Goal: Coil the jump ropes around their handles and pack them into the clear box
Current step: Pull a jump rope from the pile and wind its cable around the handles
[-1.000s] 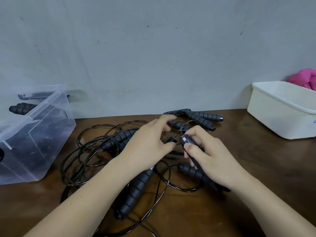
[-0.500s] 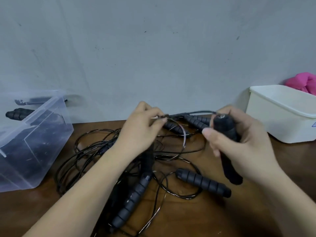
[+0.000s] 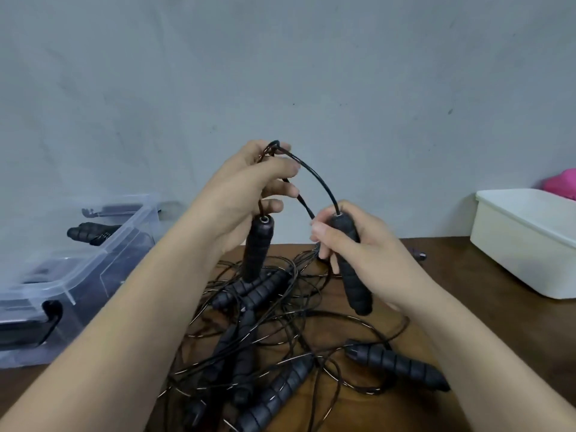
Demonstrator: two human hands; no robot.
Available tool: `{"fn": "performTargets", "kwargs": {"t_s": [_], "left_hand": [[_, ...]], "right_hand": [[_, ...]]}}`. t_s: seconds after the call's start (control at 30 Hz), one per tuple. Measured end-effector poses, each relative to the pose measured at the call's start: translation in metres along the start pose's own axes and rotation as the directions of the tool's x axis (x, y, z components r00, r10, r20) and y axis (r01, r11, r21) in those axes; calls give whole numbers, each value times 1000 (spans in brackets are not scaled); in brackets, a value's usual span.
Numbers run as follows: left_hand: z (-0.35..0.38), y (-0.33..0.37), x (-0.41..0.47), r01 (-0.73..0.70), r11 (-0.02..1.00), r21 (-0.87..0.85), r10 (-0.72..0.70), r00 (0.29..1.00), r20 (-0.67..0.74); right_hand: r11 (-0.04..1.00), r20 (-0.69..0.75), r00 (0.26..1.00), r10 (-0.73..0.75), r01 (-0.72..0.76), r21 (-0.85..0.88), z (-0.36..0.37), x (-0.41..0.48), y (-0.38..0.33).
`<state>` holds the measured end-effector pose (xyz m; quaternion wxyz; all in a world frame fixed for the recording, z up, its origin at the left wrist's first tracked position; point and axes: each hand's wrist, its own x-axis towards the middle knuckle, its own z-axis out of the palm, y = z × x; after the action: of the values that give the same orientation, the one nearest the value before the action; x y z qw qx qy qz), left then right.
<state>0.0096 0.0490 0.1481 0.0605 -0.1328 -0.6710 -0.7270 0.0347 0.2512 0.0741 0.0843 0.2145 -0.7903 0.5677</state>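
Looking down from the head camera, I'm holding both hands up above the table (image 3: 461, 294), in front of the grey wall (image 3: 280, 73). My left hand (image 3: 246, 191) is pinching a thin black cord (image 3: 318, 179) between thumb and curled fingers, and one ribbed black handle (image 3: 258, 247) is hanging upright from that cord just under those fingers. The cord is arching over from my left hand and running down into the top of a second handle (image 3: 353, 275), which my right hand (image 3: 361, 247) is clenching round its upper part, the lower end sticking out below my palm and tilting slightly. Underneath, the rest of the jump ropes (image 3: 265, 353) are lying in a loose tangle on the brown wood, cords looping over several handles, with one more handle (image 3: 399, 366) lying flat on the right edge of the heap. The clear box (image 3: 103, 266) is sitting open at the left, well apart from my hands, with a dark handle (image 3: 84, 232) showing inside it. At the far right a white tub (image 3: 523, 244) is standing on the table, something pink (image 3: 561, 182) peeking out behind it.
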Motion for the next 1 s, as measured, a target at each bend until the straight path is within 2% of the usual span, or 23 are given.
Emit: {"fn": "performTargets", "kwargs": {"t_s": [0.07, 0.23, 0.37, 0.47, 0.57, 0.67, 0.77, 0.87, 0.93, 1.0], "left_hand": [[-1, 1, -3, 42, 991, -125, -42, 999, 1], [-12, -12, -16, 69, 965, -253, -62, 997, 35], [-18, -19, -25, 32, 888, -459, -31, 999, 10], [-16, -24, -28, -32, 828, -560, 15, 999, -34], [-13, -24, -26, -38, 769, -638, 14, 999, -42], [-16, -20, -25, -25, 686, -727, -10, 999, -43], [-21, -21, -26, -27, 666, -746, -33, 997, -66], [-27, -20, -26, -67, 667, -742, -20, 994, -108], [-31, -20, -27, -121, 741, -661, 16, 986, -163], [-36, -21, -28, -175, 892, -416, 78, 968, -238]], "right_hand": [[1000, 34, 999, -2, 1, 28, 12, 1, -4], [998, 66, 998, -6, 2, 65, 20, 7, -11], [998, 153, 988, 24, -34, 62, 28, 9, -7], [972, 199, 979, 52, -95, 214, 42, 7, -3], [947, 279, 959, 49, -134, 293, 51, 1, 6], [925, 412, 909, 65, -210, 317, 55, -5, 15], [917, 506, 856, 104, -280, 285, 57, -8, 21], [883, 520, 848, 104, -319, 344, 63, -8, 20], [835, 518, 846, 122, -370, 408, 67, -8, 20], [834, 491, 860, 139, -369, 410, 67, -9, 19]]}}
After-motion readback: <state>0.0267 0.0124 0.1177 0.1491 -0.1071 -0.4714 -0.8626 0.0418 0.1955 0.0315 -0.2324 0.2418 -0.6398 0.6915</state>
